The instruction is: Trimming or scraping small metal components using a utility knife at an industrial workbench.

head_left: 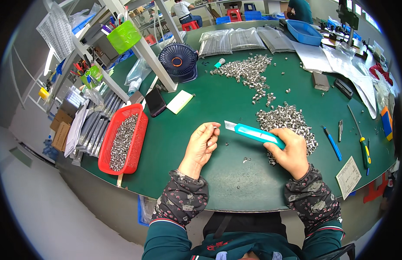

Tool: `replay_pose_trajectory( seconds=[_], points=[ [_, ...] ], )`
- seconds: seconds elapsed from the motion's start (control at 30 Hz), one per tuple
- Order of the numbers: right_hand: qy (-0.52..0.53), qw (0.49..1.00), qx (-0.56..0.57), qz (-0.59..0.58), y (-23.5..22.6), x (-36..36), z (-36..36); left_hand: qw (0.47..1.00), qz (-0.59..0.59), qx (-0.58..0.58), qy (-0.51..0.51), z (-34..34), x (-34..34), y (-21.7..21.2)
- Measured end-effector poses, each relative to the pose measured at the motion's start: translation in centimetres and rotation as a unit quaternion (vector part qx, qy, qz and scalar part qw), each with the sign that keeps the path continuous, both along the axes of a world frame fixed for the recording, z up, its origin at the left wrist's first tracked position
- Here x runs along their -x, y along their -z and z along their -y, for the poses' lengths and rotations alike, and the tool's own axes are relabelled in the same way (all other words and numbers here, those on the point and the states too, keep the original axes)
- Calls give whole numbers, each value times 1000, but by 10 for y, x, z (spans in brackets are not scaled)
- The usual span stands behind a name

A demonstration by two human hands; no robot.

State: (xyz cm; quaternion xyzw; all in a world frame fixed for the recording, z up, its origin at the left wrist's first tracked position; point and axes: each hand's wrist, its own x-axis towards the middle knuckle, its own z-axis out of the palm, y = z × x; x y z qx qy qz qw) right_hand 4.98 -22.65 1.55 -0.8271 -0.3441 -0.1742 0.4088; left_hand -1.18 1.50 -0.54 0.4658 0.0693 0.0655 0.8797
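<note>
Between the thumb and fingertips of my left hand (200, 145) is a small metal ring (215, 127), mostly covered by the fingers. My right hand (292, 151) is wrapped round a teal utility knife (256, 133). Its blade is out and points left, a short gap from the pinched ring. Right behind the knife lies a heap of small silver metal rings (292, 121), partly hidden by my right hand. Farther off, a second pile of metal rings (246, 71) spreads over the green table (188, 125). More of them fill a red plastic basket (141, 141) on the left.
A phone (155, 102), a yellow-green notepad (180, 102) and a blue fan (178, 60) stand left of centre. On the right lie a blue-handled tool (333, 145), a screwdriver (364, 151) and a paper slip (348, 177). Bagged parts (246, 40) and a blue tray (304, 32) line the back.
</note>
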Motion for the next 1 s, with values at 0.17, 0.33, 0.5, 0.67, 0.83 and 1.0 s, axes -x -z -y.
replay_pose_trajectory(
  seconds=[0.17,0.33,0.5,0.67,0.83,1.0],
  points=[
    [-59,989,-23,-131,1,2,-1,999,-3,40,1,-2,0,3],
    [-85,979,-1,-186,0,2,-2,1000,-10,29,-5,1,1,1],
    [-105,962,-10,-253,1,1,-2,1000,-5,21,1,3,1,0],
    [-86,963,16,-256,5,-2,0,997,5,-81,-12,5,1,-1],
    [-8,1000,29,4,-2,10,-5,998,-19,-58,-21,3,1,1],
    [14,997,-56,52,-1,3,-2,999,-27,-9,-21,4,2,-1]
  ],
)
